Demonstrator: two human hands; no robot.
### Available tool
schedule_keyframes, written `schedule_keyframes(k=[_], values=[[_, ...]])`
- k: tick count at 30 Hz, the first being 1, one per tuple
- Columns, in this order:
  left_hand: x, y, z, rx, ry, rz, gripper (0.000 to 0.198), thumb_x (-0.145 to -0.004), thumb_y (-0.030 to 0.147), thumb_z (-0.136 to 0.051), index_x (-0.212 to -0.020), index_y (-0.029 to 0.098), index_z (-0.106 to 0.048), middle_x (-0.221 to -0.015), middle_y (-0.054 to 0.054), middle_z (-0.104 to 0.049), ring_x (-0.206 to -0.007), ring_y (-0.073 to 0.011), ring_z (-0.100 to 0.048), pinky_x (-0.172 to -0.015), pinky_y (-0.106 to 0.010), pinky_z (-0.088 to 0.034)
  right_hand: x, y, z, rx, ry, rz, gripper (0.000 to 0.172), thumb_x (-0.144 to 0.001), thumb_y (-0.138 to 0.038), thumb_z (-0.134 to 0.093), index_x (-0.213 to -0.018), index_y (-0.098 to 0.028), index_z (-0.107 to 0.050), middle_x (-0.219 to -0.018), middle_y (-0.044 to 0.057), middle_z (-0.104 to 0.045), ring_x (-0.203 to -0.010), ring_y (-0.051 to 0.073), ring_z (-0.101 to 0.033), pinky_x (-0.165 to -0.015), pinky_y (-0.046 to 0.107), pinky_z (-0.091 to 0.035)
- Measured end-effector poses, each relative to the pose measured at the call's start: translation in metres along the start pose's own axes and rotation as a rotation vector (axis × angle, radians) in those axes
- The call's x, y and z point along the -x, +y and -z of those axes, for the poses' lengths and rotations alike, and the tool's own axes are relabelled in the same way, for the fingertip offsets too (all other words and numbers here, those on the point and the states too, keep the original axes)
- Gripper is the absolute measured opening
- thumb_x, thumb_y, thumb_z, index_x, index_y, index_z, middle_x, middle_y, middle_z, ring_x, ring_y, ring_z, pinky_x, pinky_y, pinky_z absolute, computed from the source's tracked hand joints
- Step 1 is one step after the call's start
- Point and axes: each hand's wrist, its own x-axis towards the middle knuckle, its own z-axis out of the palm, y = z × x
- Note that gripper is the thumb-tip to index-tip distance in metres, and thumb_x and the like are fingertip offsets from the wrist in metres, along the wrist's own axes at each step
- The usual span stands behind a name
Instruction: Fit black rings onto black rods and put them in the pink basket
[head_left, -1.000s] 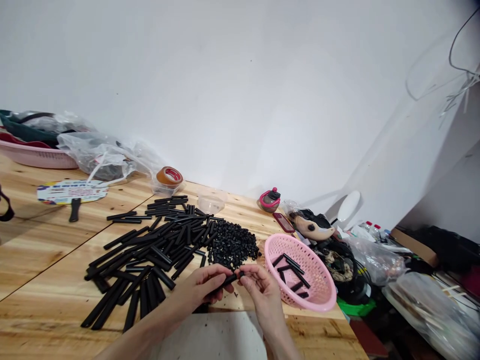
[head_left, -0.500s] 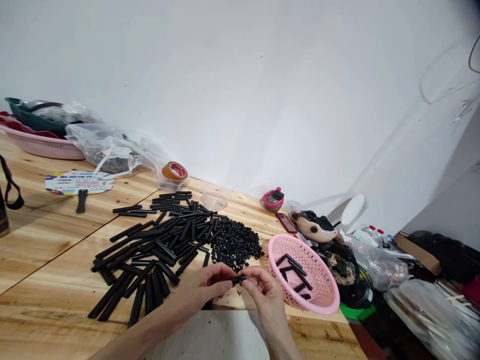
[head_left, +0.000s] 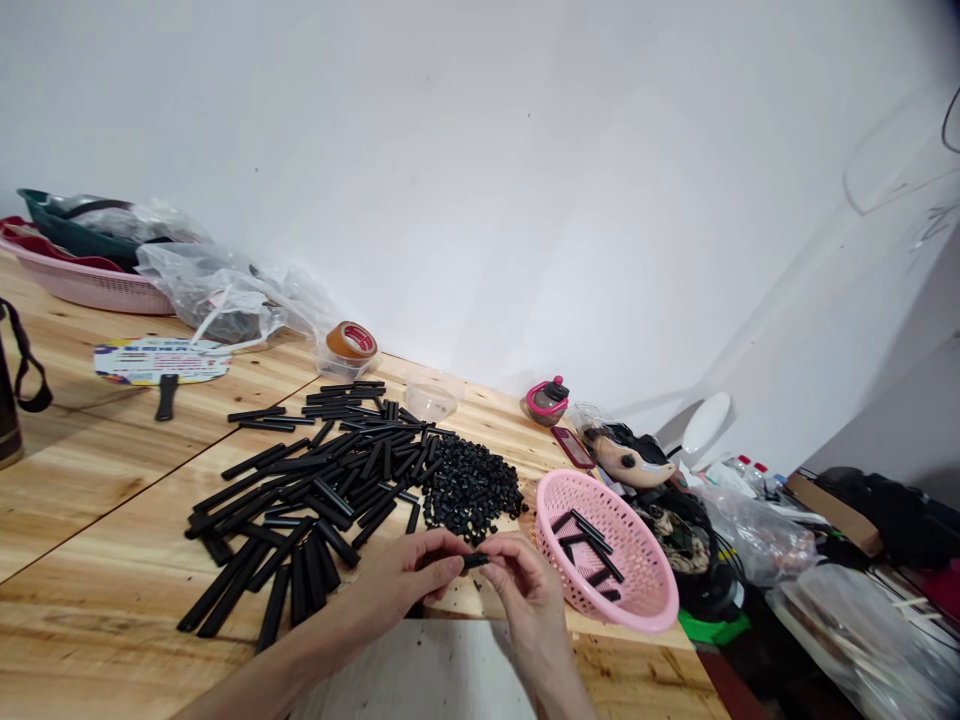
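Note:
Above the table's front part, my left hand (head_left: 424,572) is closed on a short black tube (head_left: 474,561), thumb and fingers pinching its left part. My right hand (head_left: 525,575) pinches the other end of the same tube; whether a small black piece sits in that end is hidden by the fingertips. Left of and behind my hands lies a spread of black tubes (head_left: 330,495) of similar look. Just beyond my fingers is a heap of small black pieces (head_left: 472,485). A pink perforated basket (head_left: 652,560) to the right of my right hand holds several black tubes.
Behind the tubes are a clear plastic tub (head_left: 430,402) and a roll of brown tape (head_left: 351,341). A paddle-shaped fan (head_left: 161,362) lies at left, near plastic bags (head_left: 217,290). A pink-lidded bottle (head_left: 547,401) and a phone (head_left: 572,447) are beyond the basket. Clutter fills the right side.
My right fingers have closed in slightly around the tube's end, where a small black piece showed before. The hands stay in nearly the same place; the view has shifted slightly.

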Motion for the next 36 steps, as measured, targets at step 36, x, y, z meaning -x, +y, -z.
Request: schedule_keyframes(k=[36], values=[[0.0092, 0.0003, -0.0001, 0.209, -0.129, 0.061, 0.033, -0.086, 0.045, -0.067, -0.095, 0.014, -0.064, -0.079, 0.0, -0.058, -0.055, -0.0058, -0.031, -0.053, -0.023, -0.02, 0.0025, 0.0045, 0.0036, -0.017, -0.101, 0.152, 0.012, -0.083, -0.016, -0.072, -0.09, -0.025, -0.074, -0.085, 0.003, -0.069, -0.08, 0.018, -0.064, -0.072, 0.028, -0.048]])
